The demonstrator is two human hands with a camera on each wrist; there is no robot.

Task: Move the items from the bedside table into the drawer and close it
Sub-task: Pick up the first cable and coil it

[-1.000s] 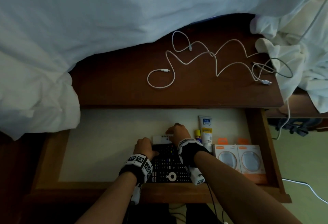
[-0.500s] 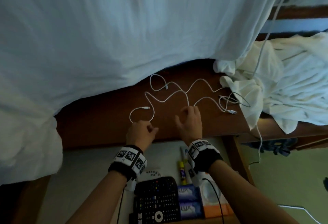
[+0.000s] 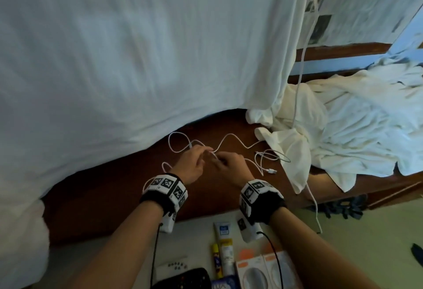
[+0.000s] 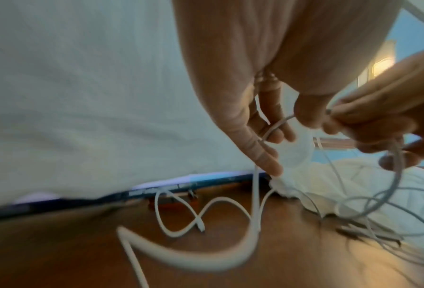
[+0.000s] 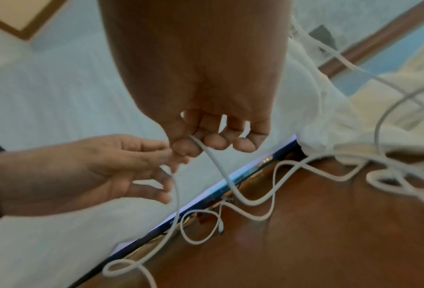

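A long white charging cable [image 3: 231, 135] lies in loops on the dark wooden bedside table [image 3: 109, 188]. Both hands meet over its middle. My left hand [image 3: 201, 158] holds a strand between thumb and fingers [image 4: 275, 134], and the cable [image 4: 255, 194] hangs down from them to the tabletop. My right hand [image 3: 220, 163] pinches the same cable [image 5: 215, 165] between thumb and forefinger [image 5: 184, 148]. The open drawer [image 3: 109, 256] shows at the bottom of the head view.
In the drawer lie a black remote [image 3: 183, 279], a white tube [image 3: 223, 240], a yellow stick [image 3: 215, 259] and boxed packs [image 3: 251, 272]. A white bed sheet [image 3: 114, 60] overhangs the table's back. Crumpled white cloth [image 3: 343, 133] covers its right end, where another cord [image 3: 299, 64] hangs.
Both hands left the remote in the drawer, rose to the tabletop and took hold of the white cable. The head view tilted up, away from the drawer.
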